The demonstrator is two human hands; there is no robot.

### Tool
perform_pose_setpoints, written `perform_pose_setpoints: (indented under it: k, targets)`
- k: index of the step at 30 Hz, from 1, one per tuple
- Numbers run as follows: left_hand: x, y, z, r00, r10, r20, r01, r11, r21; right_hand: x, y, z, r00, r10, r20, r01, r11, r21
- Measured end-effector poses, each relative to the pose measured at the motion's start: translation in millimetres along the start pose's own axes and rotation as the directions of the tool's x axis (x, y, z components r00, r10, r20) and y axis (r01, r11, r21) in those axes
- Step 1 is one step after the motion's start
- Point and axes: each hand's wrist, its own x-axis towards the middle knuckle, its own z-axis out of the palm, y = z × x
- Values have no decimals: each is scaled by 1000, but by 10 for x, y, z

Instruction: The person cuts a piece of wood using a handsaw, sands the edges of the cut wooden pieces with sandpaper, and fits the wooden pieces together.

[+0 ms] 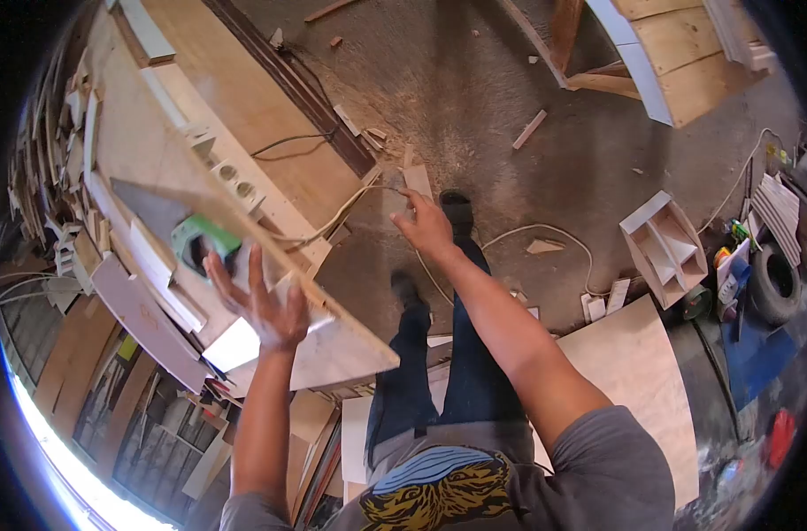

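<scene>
My left hand [266,305] is spread, with its fingers apart and slightly blurred, over the wooden workbench [355,341]. Just beyond its fingertips is the green handle of a handsaw [198,237], whose grey blade [142,205] points to the upper left. My right hand [424,221] is off the bench's right edge, above the floor, its fingers pinched on a pale cord [368,188]. That cord runs left onto the bench. A white panel with round holes [237,181] lies along the bench.
Wood scraps [529,129] and sawdust lie on the floor. At the upper right stands a wooden frame [687,75]. A divided wooden box [664,248] is on the right, near a tyre [775,283]. Plywood [638,372] lies beside my right leg. Stacked offcuts [41,177] fill the left.
</scene>
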Motion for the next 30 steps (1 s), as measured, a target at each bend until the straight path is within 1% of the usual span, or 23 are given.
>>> perform_pose_setpoints:
  k: [1,2,3,5,7,9,10,12,14,17,20,24,27,28,30]
  targets:
    - [-4,-22,-5,998,-22,60,21,1000,15,102,92,67,1000,22,16,-22,1000,5]
    - [-9,-72,9,996,7,85,-9,1000,16,227,199,137,998,43,34,-44,999,11]
    - [-43,-111,63,999,-14,50,16,999,-50,349,315,225,999,44,29,-44,999,-12]
    - [-29,-127,52,998,30,61,-27,998,-48,569,540,383,999,46,19,-45,997,-61]
    - [-86,-119,10,996,-30,82,35,997,-69,809,782,517,990,105,93,-97,991,-94]
    - [-159,-174,-13,995,-29,95,29,1000,-3,1084,1070,667,977,156,145,-133,979,-154]
    - [-199,-218,-72,987,11,160,-28,994,105,1211,1263,783,971,177,161,-144,970,-195]
    - [-407,-444,-309,961,48,271,-104,976,193,1446,1575,974,958,211,194,-151,946,-286]
    - [-323,-328,-291,968,16,249,-49,990,129,1665,1845,1089,946,238,221,-140,913,-384]
    - [-192,-240,-276,977,-22,213,6,997,78,1947,2333,1353,953,198,232,-35,827,-561]
    - [-91,-233,-324,977,-32,210,11,995,101,2147,2677,1615,985,108,135,2,775,-632]
    - [-8,-228,-353,973,-43,227,15,992,122,2355,2892,1758,953,230,195,-57,773,-632]
    - [1,-220,-348,971,-49,232,20,992,125,2332,2980,1903,968,202,147,-60,758,-650]
    - [12,-227,-350,971,-50,236,19,991,130,2365,2994,1944,953,239,185,-57,743,-666]
    - [3,-214,-344,971,-46,233,16,992,128,2343,2998,1949,969,173,175,-5,724,-690]
